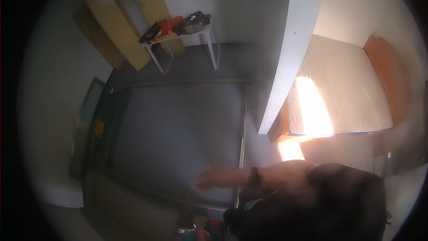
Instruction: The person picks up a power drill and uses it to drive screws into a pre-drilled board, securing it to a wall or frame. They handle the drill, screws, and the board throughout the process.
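Observation:
From the lower right my right forearm reaches across, in a dark sleeve with a black band at the wrist. My right hand hangs over the near right part of a large grey panel with a metal-edged frame. Its fingers look stretched out and close together, and no object shows in them; haze blurs their tips. At the bottom edge sits a dark, green and red object with a shiny ring, its kind unclear. A pinkish shape beside it is too dim to make out. I cannot pick out my left hand.
A small white table at the back carries red and black items. Tall wooden boards lean on the wall left of it. A white upright partition separates this from a sunlit mattress with an orange headboard.

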Demonstrator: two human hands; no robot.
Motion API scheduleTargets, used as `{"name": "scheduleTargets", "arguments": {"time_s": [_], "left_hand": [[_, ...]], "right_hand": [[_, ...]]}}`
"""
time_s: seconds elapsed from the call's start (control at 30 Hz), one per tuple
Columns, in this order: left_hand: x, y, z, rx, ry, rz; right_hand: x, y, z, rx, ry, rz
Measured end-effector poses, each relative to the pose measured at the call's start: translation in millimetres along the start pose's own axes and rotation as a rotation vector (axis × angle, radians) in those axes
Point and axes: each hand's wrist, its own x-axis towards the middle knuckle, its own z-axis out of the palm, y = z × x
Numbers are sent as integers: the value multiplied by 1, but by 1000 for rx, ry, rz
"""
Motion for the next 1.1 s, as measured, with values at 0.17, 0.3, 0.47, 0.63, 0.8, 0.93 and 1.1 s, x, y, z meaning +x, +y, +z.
{"name": "scheduleTargets", "arguments": {"time_s": [0.17,0.3,0.47,0.63,0.8,0.93,1.1], "left_hand": [[81,-97,34,-23,-322,94],[194,-114,82,258,-485,533],[356,-88,140,208,-540,805],[475,-14,185,-179,-781,271],[585,66,216,-563,-832,-265],[669,100,286,-621,-934,-149],[765,75,357,-458,-797,75]], "right_hand": [[69,-56,-15,130,-59,-62],[141,-89,-58,184,101,-63],[257,-121,-109,-1039,157,-778],[356,-155,-155,-439,379,-661],[416,-222,-175,-377,399,-572],[462,-264,-219,-151,452,-479],[559,-320,-276,311,419,-372]]}}
